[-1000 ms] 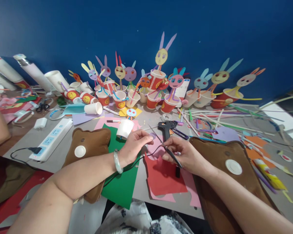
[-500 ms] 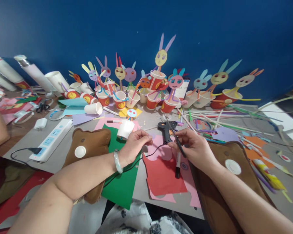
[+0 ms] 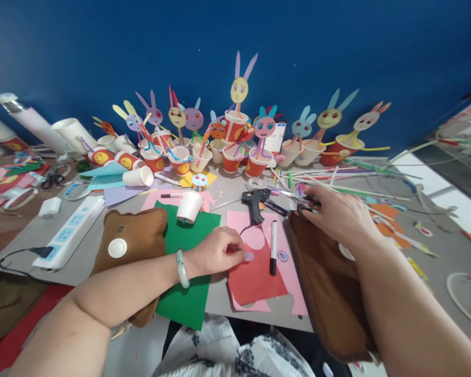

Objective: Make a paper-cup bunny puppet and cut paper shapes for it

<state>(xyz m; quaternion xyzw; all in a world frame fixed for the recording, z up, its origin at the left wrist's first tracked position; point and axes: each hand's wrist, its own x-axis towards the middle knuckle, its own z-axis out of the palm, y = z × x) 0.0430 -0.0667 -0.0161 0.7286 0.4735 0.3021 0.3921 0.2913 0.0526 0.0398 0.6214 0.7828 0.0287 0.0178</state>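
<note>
My left hand (image 3: 220,251) hovers over the edge of the red paper (image 3: 255,283), thumb and fingers pinched on a small purple paper piece (image 3: 249,256). My right hand (image 3: 337,212) reaches to the right of the glue gun, its fingers closed round the black handles of the scissors (image 3: 308,205), whose blades point left. Beside the black glue gun (image 3: 255,201) lies a slim dark tool (image 3: 275,207). On the red and pink paper rest a black-capped marker (image 3: 273,248) and a round purple tag reading "Hi" (image 3: 283,256).
Paper cups with rabbit-faced figures (image 3: 259,159) line the blue wall. A white cup (image 3: 190,206) stands by green paper (image 3: 184,309). Brown plush pouches (image 3: 131,243) lie left and right. A power strip (image 3: 68,233) is at left; pipe cleaners (image 3: 361,180) are spread at right.
My right hand has put down the slim dark tool by the glue gun and moved right onto the scissors. My left hand has come lower with the purple piece. The view has shifted right.
</note>
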